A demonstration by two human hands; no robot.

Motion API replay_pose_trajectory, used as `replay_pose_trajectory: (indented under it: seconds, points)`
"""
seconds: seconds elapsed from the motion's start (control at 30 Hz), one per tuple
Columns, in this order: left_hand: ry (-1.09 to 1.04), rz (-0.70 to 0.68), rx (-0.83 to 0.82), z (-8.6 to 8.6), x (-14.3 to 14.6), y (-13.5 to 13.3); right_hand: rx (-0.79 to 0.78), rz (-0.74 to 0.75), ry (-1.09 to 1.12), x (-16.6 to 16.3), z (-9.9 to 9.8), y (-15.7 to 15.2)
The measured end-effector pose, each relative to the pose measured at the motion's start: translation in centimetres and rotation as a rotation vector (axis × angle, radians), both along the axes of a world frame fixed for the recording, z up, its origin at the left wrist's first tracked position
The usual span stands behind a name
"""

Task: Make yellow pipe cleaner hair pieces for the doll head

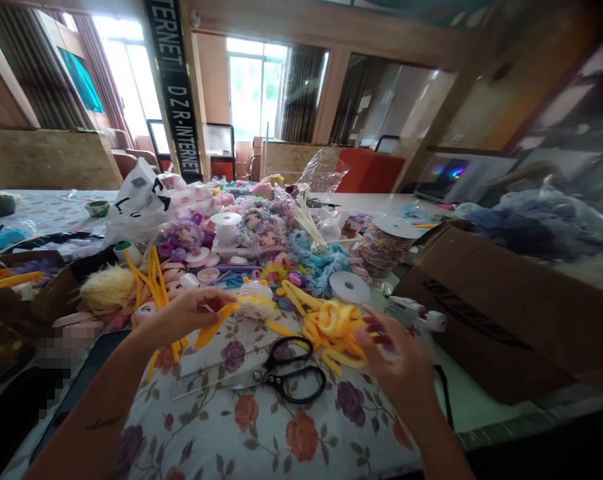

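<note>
My left hand (201,310) pinches a yellow-orange fabric strip (214,328) whose lower end hangs toward the cloth. On the right, my right hand (394,350) has its fingers apart, beside a loose heap of yellow fabric strips (334,323); whether a fingertip touches the heap I cannot tell. Black-handled scissors (295,379) lie between my hands, partly over a clear ruler (211,370). Just beyond my left fingertips sits a small frilly yellow and white piece (255,300). More orange strips (154,287) lie to the left of my left hand.
Doll heads (269,237), yarn and trims are piled across the back. A white spool (349,288) and a glue gun (419,312) lie near the heap. One cardboard box (491,313) stands at right, another (56,280) at left. A dark flat device (89,380) lies under my left forearm.
</note>
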State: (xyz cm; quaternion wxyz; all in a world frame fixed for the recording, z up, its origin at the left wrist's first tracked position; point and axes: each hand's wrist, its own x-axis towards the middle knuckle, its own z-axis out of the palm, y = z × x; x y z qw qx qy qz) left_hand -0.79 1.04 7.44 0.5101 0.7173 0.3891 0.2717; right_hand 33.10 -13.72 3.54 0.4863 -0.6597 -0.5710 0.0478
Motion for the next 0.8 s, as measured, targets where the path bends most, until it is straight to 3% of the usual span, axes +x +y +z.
replay_pose_trajectory:
  seconds: [0.1, 0.17, 0.33, 0.43, 0.57, 0.7, 0.8]
  points:
    - [0.013, -0.028, -0.016, -0.8, 0.3, -0.2, -0.054, -0.093, -0.318, 1.1, -1.9, 1.9]
    - [0.020, -0.026, -0.021, -1.5, 0.5, -0.5, -0.134, -0.095, -0.407, 1.6, -3.3, 2.6]
    - [-0.003, -0.003, -0.173, -3.5, 0.5, -1.5, -0.319, 0.115, -0.393, -0.3, -4.7, 3.6]
    - [-0.021, 0.013, -0.257, -4.1, 0.3, -1.9, -0.334, 0.239, -0.424, -2.1, -4.6, 5.2]
    - [-0.096, 0.075, -0.334, -4.6, 0.0, -2.2, -0.387, 0.221, -0.451, -3.2, -4.2, 7.0]
    - [-0.188, 0.142, -0.401, -5.2, -0.3, -2.2, -0.365, 0.245, -0.463, -2.4, -2.9, 5.5]
    - [-0.256, 0.174, -0.458, -5.5, -0.4, -2.2, -0.248, 0.168, -0.442, -0.2, -0.5, 4.1]
